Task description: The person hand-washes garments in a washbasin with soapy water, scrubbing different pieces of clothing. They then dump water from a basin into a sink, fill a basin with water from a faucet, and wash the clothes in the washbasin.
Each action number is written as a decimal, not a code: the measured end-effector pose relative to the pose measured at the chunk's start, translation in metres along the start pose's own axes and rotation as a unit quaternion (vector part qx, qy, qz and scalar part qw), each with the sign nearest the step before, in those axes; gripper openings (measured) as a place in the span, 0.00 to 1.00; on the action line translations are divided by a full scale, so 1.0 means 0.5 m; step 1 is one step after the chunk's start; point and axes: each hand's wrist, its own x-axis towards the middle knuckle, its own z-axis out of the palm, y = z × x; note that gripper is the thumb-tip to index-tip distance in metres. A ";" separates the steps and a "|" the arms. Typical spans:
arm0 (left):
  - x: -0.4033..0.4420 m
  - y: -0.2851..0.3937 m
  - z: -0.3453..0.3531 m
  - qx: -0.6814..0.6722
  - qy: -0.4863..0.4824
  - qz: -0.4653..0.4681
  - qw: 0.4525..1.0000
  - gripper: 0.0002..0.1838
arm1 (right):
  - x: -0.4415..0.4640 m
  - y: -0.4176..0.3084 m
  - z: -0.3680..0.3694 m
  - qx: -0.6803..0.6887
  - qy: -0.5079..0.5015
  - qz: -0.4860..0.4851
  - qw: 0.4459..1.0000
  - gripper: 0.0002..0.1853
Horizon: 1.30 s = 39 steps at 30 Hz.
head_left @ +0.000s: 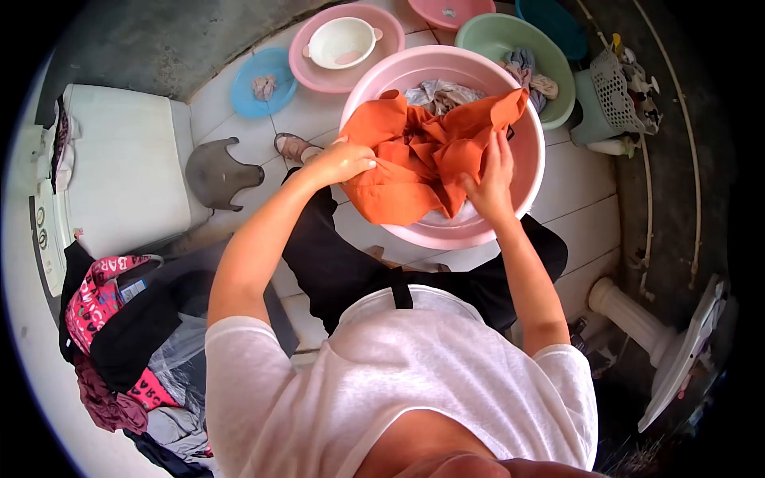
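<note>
A bright orange cloth garment [398, 179] is spread across a large pink basin [532, 159] in front of my body. My left hand [344, 162] grips its left edge, thumb on top and the other fingers partly hidden. On the right side, my right hand [492, 179] holds the cloth, its thumb apart and its fingers along the raised edge. Folds bunch up in the middle between both hands. Behind the garment, pale wet-looking laundry [442, 95] shows inside the basin; the rest of its contents is covered.
Around the basin stand a green basin [562, 88] with small cloths, a blue basin [249, 102], and a pink basin [303, 32] holding a white bowl [341, 44]. A grey stool [219, 175] and a white washing machine [127, 159] are left, above piled clothes [135, 334]. A perforated basket [613, 88] stands right.
</note>
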 end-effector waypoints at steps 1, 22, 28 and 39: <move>-0.006 0.022 -0.028 -0.233 -0.042 -0.091 0.967 0.10 | 0.000 -0.055 -0.001 0.020 -0.039 -0.065 0.997 0.42; -0.064 0.062 -0.097 -0.684 0.110 0.082 0.717 0.12 | -0.041 0.061 -0.139 0.571 0.229 0.053 0.787 0.06; -0.060 0.086 -0.090 -0.640 0.089 0.109 0.755 0.10 | 0.002 0.056 -0.151 0.829 0.242 0.174 0.474 0.08; -0.041 0.080 -0.051 -0.771 0.066 0.075 0.629 0.11 | 0.015 0.058 -0.141 0.930 0.135 0.152 0.307 0.08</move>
